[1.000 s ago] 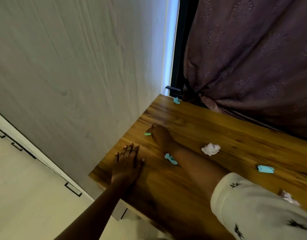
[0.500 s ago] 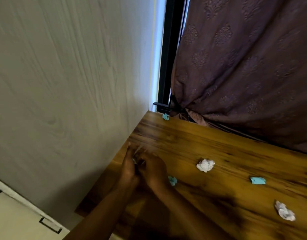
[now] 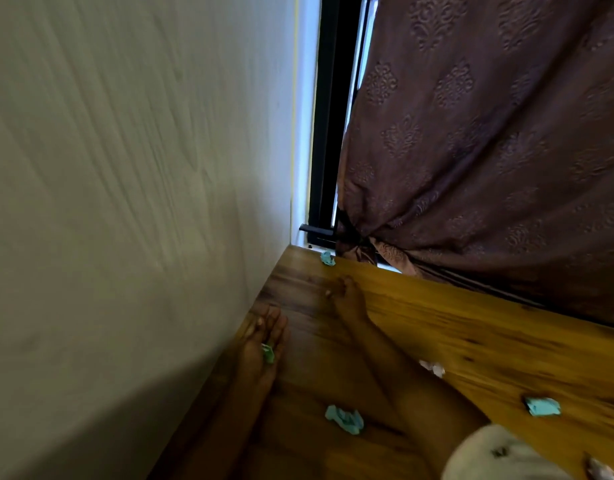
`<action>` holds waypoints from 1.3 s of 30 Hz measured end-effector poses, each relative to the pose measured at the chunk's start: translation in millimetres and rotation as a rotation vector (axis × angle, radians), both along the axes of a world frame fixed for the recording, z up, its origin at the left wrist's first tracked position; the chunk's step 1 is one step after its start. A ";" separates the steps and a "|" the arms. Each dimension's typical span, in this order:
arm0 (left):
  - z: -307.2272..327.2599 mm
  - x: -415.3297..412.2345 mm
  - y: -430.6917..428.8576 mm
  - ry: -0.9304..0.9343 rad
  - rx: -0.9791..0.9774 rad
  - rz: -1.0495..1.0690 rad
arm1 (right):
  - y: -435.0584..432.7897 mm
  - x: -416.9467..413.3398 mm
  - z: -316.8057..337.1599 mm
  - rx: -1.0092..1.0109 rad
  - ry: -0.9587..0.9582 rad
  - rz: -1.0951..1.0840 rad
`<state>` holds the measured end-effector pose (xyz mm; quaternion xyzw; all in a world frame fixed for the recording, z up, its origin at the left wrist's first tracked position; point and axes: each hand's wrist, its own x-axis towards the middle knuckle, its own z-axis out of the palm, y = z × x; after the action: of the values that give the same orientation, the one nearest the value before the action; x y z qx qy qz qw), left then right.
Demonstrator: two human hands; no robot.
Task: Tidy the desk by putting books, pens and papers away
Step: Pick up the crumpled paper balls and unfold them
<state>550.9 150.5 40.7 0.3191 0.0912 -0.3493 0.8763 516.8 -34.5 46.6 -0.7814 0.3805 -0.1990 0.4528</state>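
Note:
Crumpled paper scraps lie on the wooden desk [image 3: 472, 341]. My left hand [image 3: 264, 341] lies palm up by the wall, with a small green scrap [image 3: 268, 353] resting in its palm and the fingers fairly straight. My right hand [image 3: 347, 297] stretches toward the far corner with nothing in it, a short way from a teal scrap [image 3: 327, 258] at the desk's back edge. Another teal scrap [image 3: 344, 419] lies between my forearms. Right of my right arm are a white scrap [image 3: 433, 368] and a teal scrap [image 3: 542, 406].
A pale wood-grain wall [image 3: 143, 202] runs along the desk's left edge. A brown patterned curtain [image 3: 489, 150] hangs behind the desk beside a black window frame [image 3: 324, 133]. One more white scrap [image 3: 600, 471] shows at the bottom right, beside my sleeve.
My hands met over the green scrap and have parted. The scrap now lies in my left palm. My right hand has moved forward toward the far corner.

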 end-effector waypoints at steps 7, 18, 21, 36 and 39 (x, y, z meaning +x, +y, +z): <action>-36.1 14.0 14.0 -0.101 -0.160 -0.285 | -59.8 56.5 -26.2 -0.249 0.143 0.014; -27.0 19.4 2.7 0.047 -0.254 -0.388 | -39.7 29.5 -20.7 -0.191 0.012 0.026; -21.8 12.2 5.7 0.000 -0.249 -0.366 | 4.9 -21.1 -12.8 0.128 -0.201 -0.109; -8.8 -59.5 31.4 -0.082 -0.175 -0.229 | 156.3 -121.1 20.8 -0.594 -0.102 0.326; -5.9 -57.9 37.1 -0.038 -0.182 -0.166 | 140.1 -139.4 15.1 -0.534 -0.119 0.184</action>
<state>493.0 187.6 34.8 0.2511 0.0158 -0.4212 0.8714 377.4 105.6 61.7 -0.8912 0.2151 -0.2957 0.2685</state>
